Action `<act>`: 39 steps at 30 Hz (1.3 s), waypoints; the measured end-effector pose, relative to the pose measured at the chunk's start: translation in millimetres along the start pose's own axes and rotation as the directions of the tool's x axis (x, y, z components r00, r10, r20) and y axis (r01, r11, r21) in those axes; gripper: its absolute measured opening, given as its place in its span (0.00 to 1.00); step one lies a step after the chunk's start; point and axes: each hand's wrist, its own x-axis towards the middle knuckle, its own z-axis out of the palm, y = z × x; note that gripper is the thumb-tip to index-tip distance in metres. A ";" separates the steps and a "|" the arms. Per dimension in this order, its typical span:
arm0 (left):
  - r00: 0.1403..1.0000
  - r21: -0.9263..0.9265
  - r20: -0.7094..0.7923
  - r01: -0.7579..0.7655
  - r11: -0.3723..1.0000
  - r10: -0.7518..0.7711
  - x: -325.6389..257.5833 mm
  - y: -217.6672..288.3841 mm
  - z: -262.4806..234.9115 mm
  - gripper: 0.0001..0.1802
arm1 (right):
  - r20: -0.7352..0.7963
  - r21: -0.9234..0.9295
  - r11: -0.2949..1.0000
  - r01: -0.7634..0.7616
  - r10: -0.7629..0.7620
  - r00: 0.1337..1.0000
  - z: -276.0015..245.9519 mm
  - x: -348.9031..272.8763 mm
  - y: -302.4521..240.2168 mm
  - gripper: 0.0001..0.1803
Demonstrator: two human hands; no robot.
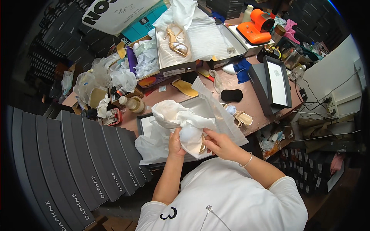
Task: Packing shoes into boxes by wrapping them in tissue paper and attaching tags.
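Between my two hands is a sandal point(203, 144) partly covered in white tissue paper point(169, 112), with a pale wad of stuffing point(191, 135) showing in it. My left hand point(176, 143) is closed on the paper and the sandal's left side. On the other side, my right hand point(219, 144) grips the sandal's edge, fingers bent. Directly beneath is an open shoebox point(145, 124) lined with more tissue. A second strappy sandal point(243, 117) lies on the table to the right, stuffing in its toe.
A tall row of dark shoeboxes point(73, 154) stands at left. Farther back, an open box holds a gold sandal point(176, 40). An orange device point(256, 29), a black oval pad point(231, 95), a jar point(135, 104) and a dark box lid point(276, 82) are on the table point(266, 115).
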 end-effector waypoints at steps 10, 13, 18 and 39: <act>0.992 -0.240 0.127 0.034 0.970 -0.004 -4.7 31.4 -4.4 0.33 | 0.032 0.237 0.971 -0.013 0.006 0.999 -34.4 3.7 35.4 0.23; 0.993 -0.114 0.065 -0.087 0.990 0.095 19.0 35.9 -24.8 0.24 | -0.042 0.321 0.946 0.040 -0.028 0.999 -49.9 4.0 57.6 0.20; 0.900 -0.208 0.135 -0.383 0.900 0.415 46.6 104.4 -73.7 0.23 | -0.080 0.327 0.941 0.092 -0.070 0.994 -81.5 -2.1 50.7 0.26; 0.912 0.644 0.351 -0.071 0.762 -0.212 35.5 59.7 63.9 0.33 | 0.061 0.214 0.969 0.124 -0.140 0.988 -160.5 2.9 52.5 0.24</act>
